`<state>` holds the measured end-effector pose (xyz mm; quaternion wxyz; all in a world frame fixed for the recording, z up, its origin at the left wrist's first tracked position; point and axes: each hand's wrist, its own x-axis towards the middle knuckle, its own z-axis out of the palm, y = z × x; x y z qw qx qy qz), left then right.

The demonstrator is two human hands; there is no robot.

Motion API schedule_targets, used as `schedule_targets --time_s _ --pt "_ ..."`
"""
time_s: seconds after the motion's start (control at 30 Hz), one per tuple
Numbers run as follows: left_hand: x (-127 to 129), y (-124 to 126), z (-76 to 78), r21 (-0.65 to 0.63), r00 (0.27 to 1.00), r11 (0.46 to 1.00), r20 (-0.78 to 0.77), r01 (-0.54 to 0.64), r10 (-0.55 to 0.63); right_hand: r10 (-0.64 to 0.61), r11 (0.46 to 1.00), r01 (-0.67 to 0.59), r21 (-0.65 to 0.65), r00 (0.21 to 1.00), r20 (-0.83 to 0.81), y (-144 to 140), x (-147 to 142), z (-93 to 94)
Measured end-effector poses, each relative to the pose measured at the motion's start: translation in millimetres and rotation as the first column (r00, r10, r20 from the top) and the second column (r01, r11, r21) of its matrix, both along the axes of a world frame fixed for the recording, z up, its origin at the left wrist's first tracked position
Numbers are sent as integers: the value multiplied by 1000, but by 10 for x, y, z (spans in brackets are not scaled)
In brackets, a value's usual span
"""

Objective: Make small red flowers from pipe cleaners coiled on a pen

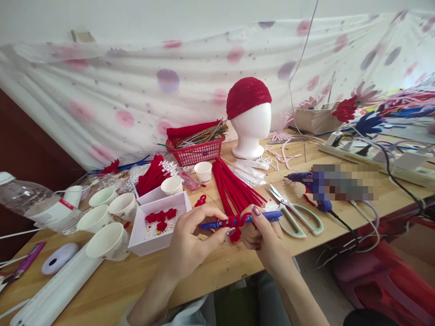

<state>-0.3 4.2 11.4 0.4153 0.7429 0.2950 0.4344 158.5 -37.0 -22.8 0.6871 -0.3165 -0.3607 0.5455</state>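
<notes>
The basket (195,151) sits left of the mannequin head (249,129) at frame centre; scissors (294,213) lie lower right, paper cups (102,217) lower left.

A blue pen (217,223) lay level between both hands, just above the table's near edge — its left end and its right end showing. A red pipe cleaner (236,222) was coiled tightly around its middle — one fuzzy tail hung down below the barrel.
</notes>
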Motion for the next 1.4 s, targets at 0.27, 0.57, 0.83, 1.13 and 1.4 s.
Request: schedule_targets --time_s 0.27,0.57,0.83,1.13,1.4 --pt "6 7 -31 -168 999 986 -25 18 -22 13 999 -12 -37 1000 10 13 34 -52" --pt "34 -6 -59 -178 995 983 -69 53 -66 12 998 -10 -61 1000 25 55 18 -156" --pt "25 -5 -81 -201 993 979 -104 31 -53 43 992 -47 -118 998 -38 68 -14 -236" --pt "35 -8 -122 -170 992 985 -116 34 -54 41 989 -49 -142 997 -59 48 -16 -271" --pt "16 -12 -178 -66 972 996 -222 60 -73 57 983 -69 -169 996 -74 14 -20 -308"
